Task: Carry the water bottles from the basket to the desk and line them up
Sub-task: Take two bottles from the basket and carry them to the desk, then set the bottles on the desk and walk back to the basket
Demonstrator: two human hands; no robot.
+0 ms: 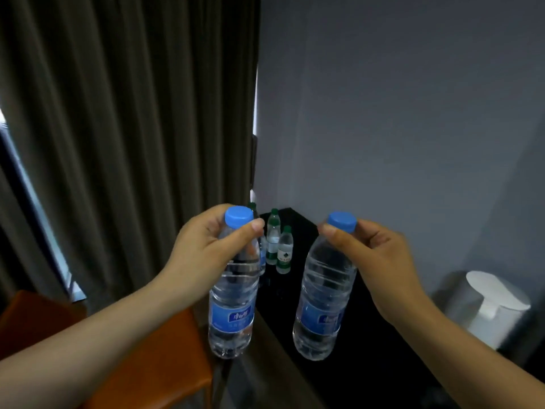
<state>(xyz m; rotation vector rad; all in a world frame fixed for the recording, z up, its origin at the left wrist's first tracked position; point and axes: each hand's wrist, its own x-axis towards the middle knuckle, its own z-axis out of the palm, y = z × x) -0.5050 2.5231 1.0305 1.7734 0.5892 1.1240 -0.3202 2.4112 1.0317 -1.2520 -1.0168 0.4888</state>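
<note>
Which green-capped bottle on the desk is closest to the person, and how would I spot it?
Follow the black desk to its far end, beside the curtain, where green-capped bottles cluster. The closest bottle is the rightmost one, standing lowest in view, with a dark mark on its white label patch.

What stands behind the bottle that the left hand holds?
Two green-capped bottles stand on the black desk. A third green cap peeks out; its body is mostly hidden behind the held bottle and left hand.
</note>
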